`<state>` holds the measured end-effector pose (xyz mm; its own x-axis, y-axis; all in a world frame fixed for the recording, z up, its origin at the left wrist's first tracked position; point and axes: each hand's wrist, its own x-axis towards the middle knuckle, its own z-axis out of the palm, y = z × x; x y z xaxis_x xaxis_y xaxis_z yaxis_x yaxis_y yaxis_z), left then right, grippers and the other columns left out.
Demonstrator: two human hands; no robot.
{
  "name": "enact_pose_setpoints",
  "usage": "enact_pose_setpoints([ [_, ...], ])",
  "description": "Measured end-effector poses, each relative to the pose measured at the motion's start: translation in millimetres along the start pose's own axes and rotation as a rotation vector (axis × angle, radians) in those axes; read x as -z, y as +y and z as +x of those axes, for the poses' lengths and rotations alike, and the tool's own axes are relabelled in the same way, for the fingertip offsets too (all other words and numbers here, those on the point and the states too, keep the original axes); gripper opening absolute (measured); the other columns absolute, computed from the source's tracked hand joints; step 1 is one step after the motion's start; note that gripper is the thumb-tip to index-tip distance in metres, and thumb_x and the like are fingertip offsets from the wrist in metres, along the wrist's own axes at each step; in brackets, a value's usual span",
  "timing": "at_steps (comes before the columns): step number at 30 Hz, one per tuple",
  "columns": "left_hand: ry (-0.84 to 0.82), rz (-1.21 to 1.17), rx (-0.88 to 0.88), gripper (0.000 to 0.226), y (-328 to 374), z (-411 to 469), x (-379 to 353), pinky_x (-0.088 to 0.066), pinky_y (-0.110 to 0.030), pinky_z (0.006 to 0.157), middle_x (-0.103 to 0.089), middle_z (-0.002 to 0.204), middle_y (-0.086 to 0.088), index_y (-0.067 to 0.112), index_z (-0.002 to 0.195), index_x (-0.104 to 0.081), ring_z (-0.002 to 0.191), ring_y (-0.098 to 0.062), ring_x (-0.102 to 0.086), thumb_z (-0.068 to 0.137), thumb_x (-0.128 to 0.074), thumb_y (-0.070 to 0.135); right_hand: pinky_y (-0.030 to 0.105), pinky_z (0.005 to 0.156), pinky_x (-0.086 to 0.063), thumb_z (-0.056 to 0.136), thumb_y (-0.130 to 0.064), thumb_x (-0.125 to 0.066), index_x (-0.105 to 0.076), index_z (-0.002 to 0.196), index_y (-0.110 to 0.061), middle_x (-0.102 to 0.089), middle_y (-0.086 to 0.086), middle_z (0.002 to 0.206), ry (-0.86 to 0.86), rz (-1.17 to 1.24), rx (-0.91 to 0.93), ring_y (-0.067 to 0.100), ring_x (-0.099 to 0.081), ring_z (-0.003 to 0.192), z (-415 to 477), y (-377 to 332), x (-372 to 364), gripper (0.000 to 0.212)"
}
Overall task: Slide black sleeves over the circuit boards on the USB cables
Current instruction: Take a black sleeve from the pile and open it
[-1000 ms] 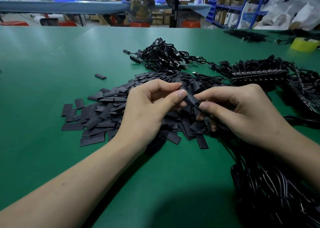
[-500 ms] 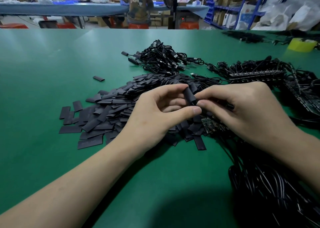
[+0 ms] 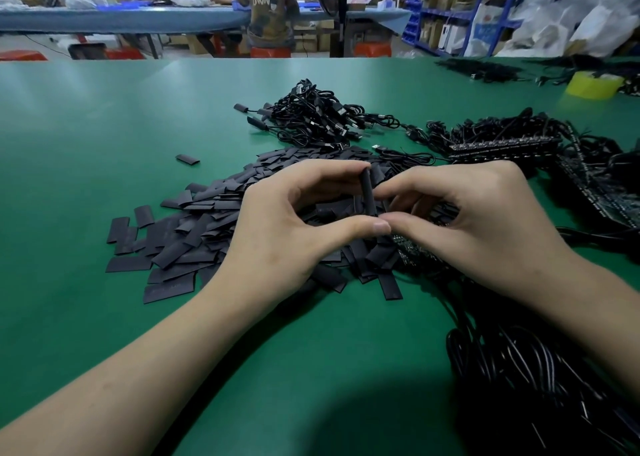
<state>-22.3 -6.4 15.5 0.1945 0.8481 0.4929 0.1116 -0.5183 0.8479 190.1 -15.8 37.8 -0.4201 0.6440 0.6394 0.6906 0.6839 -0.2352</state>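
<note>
CHANGE: sleeve swung from slanted to near upright, thumbs now meeting; board probably entering, though hidden | LEFT hand: pinches sleeve end to end, index atop, thumb below | RIGHT hand: fingers curled against sleeve, grip cannot be told | WHERE: sleeve between both hands, over pile, right part

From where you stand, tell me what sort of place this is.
Most likely an electronics assembly workshop: a green worktable heaped with black sleeves and bundled USB cables, blue shelving behind, and workers seated at another bench.
</note>
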Motion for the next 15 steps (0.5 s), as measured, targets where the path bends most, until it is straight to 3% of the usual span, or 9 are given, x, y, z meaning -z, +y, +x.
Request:
enact_pose_setpoints([
  [15, 0.026, 0.018, 0.009, 0.053, -0.9, -1.2, 1.3, -0.056, -0.019, 0.089, -0.079, 0.100, 0.009, 0.020, 0.110, -0.076, 0.096, -0.006, -0.075, 0.062, -0.092, 0.035, 0.032, 0.064, -0.057, 0.093, -0.032, -0.071, -0.079, 0.104, -0.021, -0.077, -0.009, 0.084, 0.049, 0.077, 0.046, 0.004, -0.071, 0.070, -0.1, -2.3, 2.4, 0.018],
])
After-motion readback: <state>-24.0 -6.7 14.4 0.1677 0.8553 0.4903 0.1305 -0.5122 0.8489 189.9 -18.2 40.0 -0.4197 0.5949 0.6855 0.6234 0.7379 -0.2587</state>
